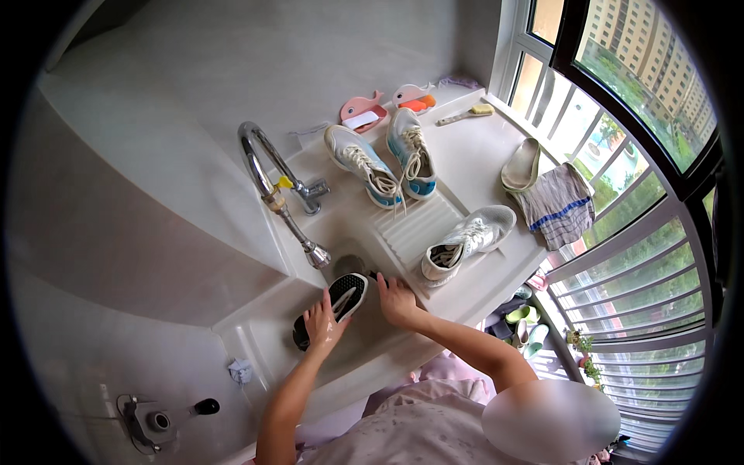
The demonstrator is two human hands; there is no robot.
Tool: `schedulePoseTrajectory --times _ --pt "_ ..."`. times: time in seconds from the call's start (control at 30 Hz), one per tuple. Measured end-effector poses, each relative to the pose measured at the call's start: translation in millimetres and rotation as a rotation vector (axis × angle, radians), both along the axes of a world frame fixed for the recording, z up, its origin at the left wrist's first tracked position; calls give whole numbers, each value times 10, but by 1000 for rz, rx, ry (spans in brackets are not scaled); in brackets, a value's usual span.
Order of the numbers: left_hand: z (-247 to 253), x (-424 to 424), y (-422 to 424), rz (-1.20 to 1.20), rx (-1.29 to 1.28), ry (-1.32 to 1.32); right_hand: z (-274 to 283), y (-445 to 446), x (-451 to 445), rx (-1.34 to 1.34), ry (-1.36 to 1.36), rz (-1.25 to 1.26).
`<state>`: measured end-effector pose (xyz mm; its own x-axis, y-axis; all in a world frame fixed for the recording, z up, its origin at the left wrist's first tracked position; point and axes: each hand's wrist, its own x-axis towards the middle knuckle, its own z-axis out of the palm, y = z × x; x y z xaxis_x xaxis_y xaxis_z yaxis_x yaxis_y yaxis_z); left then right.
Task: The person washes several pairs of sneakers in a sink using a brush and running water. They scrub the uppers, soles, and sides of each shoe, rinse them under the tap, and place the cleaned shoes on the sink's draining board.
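Observation:
In the sink basin, my left hand [324, 328] grips a shoe [350, 290] whose dark sole faces up; water or suds glisten on the hand. My right hand [399, 301] is at the basin's right edge, fingers bent over a small dark thing that is mostly hidden, so its hold cannot be told. A chrome faucet [317, 253] hangs over the basin. On the ribbed washboard's right side rests a white-grey sneaker [465, 244]. Behind the washboard [415, 226] stand two blue-and-white sneakers [357, 163] [411, 152] with loose laces.
A brush [467, 114] lies near the back corner. An insole [521, 165] and a striped cloth [555, 206] lie along the right edge by the window. Whale-shaped soap holders [361, 111] [414, 97] stand at the wall. A crumpled paper-like thing [240, 371] is left of the basin.

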<state>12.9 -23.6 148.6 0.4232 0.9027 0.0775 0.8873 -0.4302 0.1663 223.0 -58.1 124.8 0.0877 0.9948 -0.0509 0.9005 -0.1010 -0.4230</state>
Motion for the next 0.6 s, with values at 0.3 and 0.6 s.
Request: schedulePoseTrajectory --times 0.3,0.6 --pt "1401 0 -294 -117 111 45 1407 26 -193 449 -45 595" --pt "314 -655 -101 10 -177 131 233 416 -662 144 -199 738"
